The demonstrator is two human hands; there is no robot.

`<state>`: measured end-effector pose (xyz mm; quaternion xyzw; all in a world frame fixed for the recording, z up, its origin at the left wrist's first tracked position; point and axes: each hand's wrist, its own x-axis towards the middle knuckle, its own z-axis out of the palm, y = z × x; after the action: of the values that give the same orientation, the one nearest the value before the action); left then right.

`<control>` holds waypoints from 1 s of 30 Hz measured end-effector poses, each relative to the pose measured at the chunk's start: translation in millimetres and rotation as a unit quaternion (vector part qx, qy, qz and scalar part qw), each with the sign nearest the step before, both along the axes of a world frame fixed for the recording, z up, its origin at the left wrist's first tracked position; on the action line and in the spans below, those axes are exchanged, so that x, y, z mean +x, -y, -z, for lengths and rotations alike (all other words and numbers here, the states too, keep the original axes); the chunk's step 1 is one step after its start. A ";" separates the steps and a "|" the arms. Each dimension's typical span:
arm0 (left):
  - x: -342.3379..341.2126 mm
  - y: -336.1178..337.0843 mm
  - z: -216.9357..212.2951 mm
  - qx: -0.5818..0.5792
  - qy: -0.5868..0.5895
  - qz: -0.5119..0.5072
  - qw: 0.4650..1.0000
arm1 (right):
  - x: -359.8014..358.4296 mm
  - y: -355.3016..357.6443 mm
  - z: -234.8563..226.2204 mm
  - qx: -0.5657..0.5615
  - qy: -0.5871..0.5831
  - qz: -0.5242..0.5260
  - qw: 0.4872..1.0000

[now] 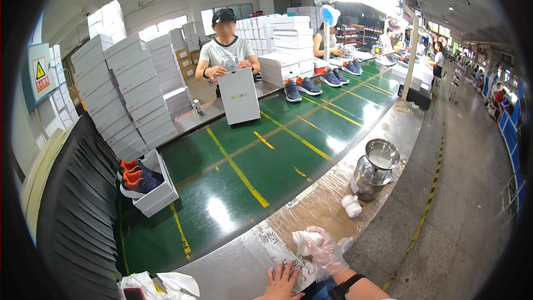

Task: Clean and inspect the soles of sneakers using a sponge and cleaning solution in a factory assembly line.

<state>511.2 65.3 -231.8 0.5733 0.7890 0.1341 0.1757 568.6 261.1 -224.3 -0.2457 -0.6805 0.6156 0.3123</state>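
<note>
My right hand (325,250), in a thin clear plastic glove, is closed around a small white wad of cloth (306,239) and holds it on the plastic-covered bench edge (311,205). My bare left hand (282,283) lies flat, fingers spread, on the same plastic sheet just below and to the left. Two more white wads (351,205) lie further along the bench beside a metal can with a strainer funnel (375,172) on top.
A green conveyor belt (261,161) runs past the bench, carrying an open white box with navy-and-orange shoes (145,184) and pairs of shoes (302,87) farther on. Across it a person holds a white box lid (239,96). Stacks of white boxes (125,89) stand left.
</note>
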 end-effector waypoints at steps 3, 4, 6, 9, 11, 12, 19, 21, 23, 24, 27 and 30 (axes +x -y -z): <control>-0.4 0.9 1.4 0.003 0.001 -0.001 1.000 | -0.5 1.4 -1.7 -0.017 -0.023 -0.005 1.000; -0.5 1.5 1.5 0.006 0.001 -0.001 1.000 | -1.5 0.1 3.5 -0.009 -0.024 -0.006 1.000; 0.4 -0.4 1.1 0.007 -0.004 0.002 1.000 | -0.3 -3.4 8.3 -0.003 -0.027 -0.004 1.000; 0.5 -1.0 0.2 0.007 -0.005 0.004 1.000 | 0.2 -5.0 10.3 -0.005 -0.016 -0.006 1.000; 0.2 -0.5 0.0 0.005 -0.003 0.003 1.000 | -0.5 -5.1 9.9 -0.006 -0.022 -0.017 1.000; 0.0 -0.2 0.0 0.004 -0.002 0.002 1.000 | -0.7 -4.2 7.6 -0.006 -0.022 -0.017 1.000; 1.6 -2.5 -1.3 0.014 -0.006 0.002 1.000 | -0.2 -6.7 11.7 -0.002 -0.017 -0.009 1.000; 1.6 -2.8 -1.0 0.016 -0.006 0.003 1.000 | -0.2 -7.4 11.4 -0.001 -0.013 -0.008 1.000; 1.7 -3.0 -0.5 0.017 -0.007 0.004 1.000 | 0.1 -7.2 8.4 -0.008 -0.009 -0.007 1.000; 1.7 -3.1 -0.3 0.018 -0.008 0.004 1.000 | 0.2 -7.2 7.5 -0.008 -0.009 -0.007 1.000; 1.8 -3.9 -0.7 0.014 -0.012 0.003 1.000 | 0.4 -7.0 5.7 -0.015 -0.010 -0.009 1.000; 2.8 -5.1 -0.6 0.009 -0.019 0.001 1.000 | 0.6 -7.6 6.2 -0.012 -0.017 -0.008 1.000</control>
<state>514.0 70.5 -231.2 0.5783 0.7902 0.1298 0.1561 569.2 268.7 -230.5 -0.2333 -0.6693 0.6308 0.3158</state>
